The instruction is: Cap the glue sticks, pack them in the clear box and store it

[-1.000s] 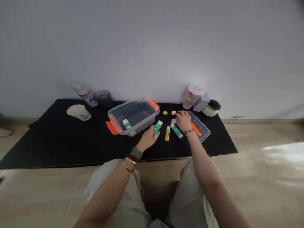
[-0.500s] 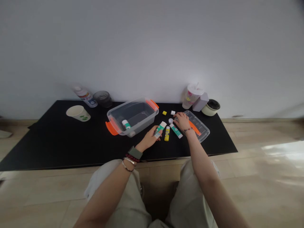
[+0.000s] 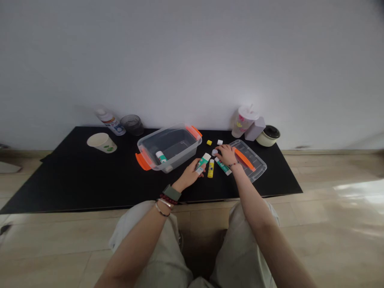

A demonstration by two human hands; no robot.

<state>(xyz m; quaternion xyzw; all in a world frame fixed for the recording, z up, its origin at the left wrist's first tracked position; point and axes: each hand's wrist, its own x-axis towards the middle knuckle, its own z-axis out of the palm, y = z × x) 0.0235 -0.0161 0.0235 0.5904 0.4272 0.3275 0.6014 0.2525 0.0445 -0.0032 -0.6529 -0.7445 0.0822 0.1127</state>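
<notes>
Head view, angled down at a black mat [image 3: 63, 184]: left hand [image 3: 189, 178] closed firmly around a green-and-white glue stick [image 3: 203, 163], held at a slant. Right hand [image 3: 226, 155] low over the mat, fingers curled, just beside a small white cap [image 3: 214, 152]; any hold on it impossible to tell. Between the hands, a yellow glue stick [image 3: 211, 168] and a green glue stick [image 3: 223, 166], both lying flat. Farther forward, a yellow cap [image 3: 209, 142] and a second white cap [image 3: 220, 142]. To the left, a clear plastic box [image 3: 168, 150] with orange handles, one glue stick [image 3: 161, 157] inside. To the right, under the right wrist's side, a clear plastic lid [image 3: 255, 166] with an orange strip [image 3: 244, 159]. Along the wall, a paper cup [image 3: 102, 142], spray bottle [image 3: 110, 123], glass tumbler [image 3: 132, 125], lidded plastic cup [image 3: 243, 122] and small lidded pot [image 3: 268, 136].
</notes>
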